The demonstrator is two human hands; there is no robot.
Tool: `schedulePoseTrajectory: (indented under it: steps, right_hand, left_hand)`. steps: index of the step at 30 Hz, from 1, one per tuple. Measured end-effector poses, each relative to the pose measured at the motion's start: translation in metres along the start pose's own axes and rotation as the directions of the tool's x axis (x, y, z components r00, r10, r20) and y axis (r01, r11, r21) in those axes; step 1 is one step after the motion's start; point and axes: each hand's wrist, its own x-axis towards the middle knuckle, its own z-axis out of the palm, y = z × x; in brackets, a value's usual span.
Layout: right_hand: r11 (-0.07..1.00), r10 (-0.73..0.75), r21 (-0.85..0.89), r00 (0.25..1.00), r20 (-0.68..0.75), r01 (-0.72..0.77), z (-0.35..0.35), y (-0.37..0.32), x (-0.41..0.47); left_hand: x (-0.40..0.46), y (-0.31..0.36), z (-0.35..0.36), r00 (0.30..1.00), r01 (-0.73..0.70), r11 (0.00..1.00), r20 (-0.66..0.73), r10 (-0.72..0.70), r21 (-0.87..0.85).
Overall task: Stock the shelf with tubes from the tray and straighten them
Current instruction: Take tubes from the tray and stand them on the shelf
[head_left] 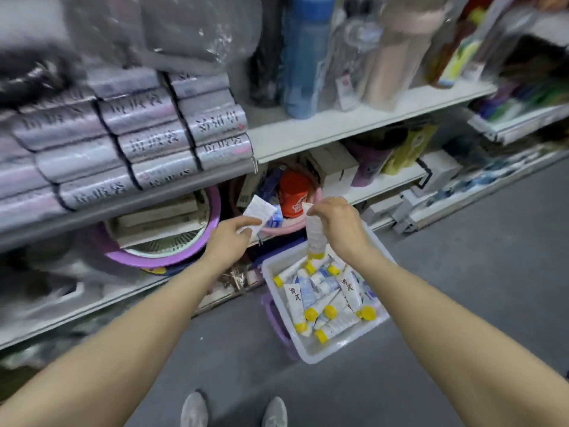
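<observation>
I see a soft white plastic tube with a yellow screw cap (315,234) hanging cap-down above the tray, its flat crimped end pinched in the grip of my right hand (334,224), fingers curled round it. My left hand (229,238) pinches a second white tube with fine printing (258,211) by its lower part, its flat end pointing up toward the lower shelf opening. Below, the translucent white rectangular plastic tray (311,351) holds a loose heap of matching white and blue tubes (323,298), yellow caps pointing every way, several crossing one another. The tray sits on a purple plastic stool (277,318) on the grey floor (462,303).

Just beyond my hands, the lower white shelf (385,186) carries a pink round basin (308,195) with a red-orange bottle (294,194) inside, crowding the opening. To the left sits a purple-rimmed round basin (160,251) stacked with flat boxes. Above, silver-grey wrapped packs (147,140) with dark lettering are piled in rows; a blue bottle (306,57) stands on the upper shelf. My grey shoes (234,411) show at the bottom edge.
</observation>
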Motion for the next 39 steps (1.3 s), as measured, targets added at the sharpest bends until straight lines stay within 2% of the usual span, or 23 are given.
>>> schedulePoseTrajectory:
  steps: [2, 5, 10, 15, 19, 23, 32, 39]
  right_hand:
    - [0.996, -0.085, -0.002, 0.996, -0.040, 0.085, -0.017, -0.029, 0.017]
    - [0.991, -0.137, -0.012, 0.985, -0.101, 0.136, -0.042, -0.080, 0.042]
    - [0.958, -0.287, -0.043, 0.945, -0.159, 0.284, -0.078, -0.181, 0.068]
    - [0.909, -0.414, -0.051, 0.882, -0.224, 0.413, -0.096, -0.296, 0.081]
    - [0.861, -0.498, -0.025, 0.830, -0.250, 0.509, -0.102, -0.387, 0.081]
    - [0.820, -0.549, 0.008, 0.790, -0.274, 0.572, -0.103, -0.473, 0.082]
    - [0.684, -0.669, 0.068, 0.662, -0.339, 0.726, -0.097, -0.656, 0.075]
    - [0.598, -0.698, 0.136, 0.597, -0.396, 0.790, -0.109, -0.767, 0.088]
  left_hand:
    - [-0.010, 0.011, -0.031, 0.999, -0.037, 0.994, -0.043, 0.032, -0.101]
    - [-0.033, 0.024, -0.086, 0.987, -0.139, 0.972, -0.106, 0.121, -0.189]
    - [-0.081, 0.025, -0.186, 0.943, -0.281, 0.939, -0.241, 0.231, -0.201]
    - [-0.137, 0.001, -0.293, 0.864, -0.368, 0.921, -0.412, 0.288, -0.127]
    - [-0.182, -0.027, -0.368, 0.773, -0.381, 0.924, -0.560, 0.299, -0.034]
    - [-0.222, -0.056, -0.435, 0.692, -0.383, 0.923, -0.649, 0.314, 0.039]
    - [-0.306, -0.113, -0.562, 0.552, -0.310, 0.937, -0.771, 0.317, 0.163]
    - [-0.344, -0.143, -0.639, 0.424, -0.288, 0.936, -0.850, 0.313, 0.201]
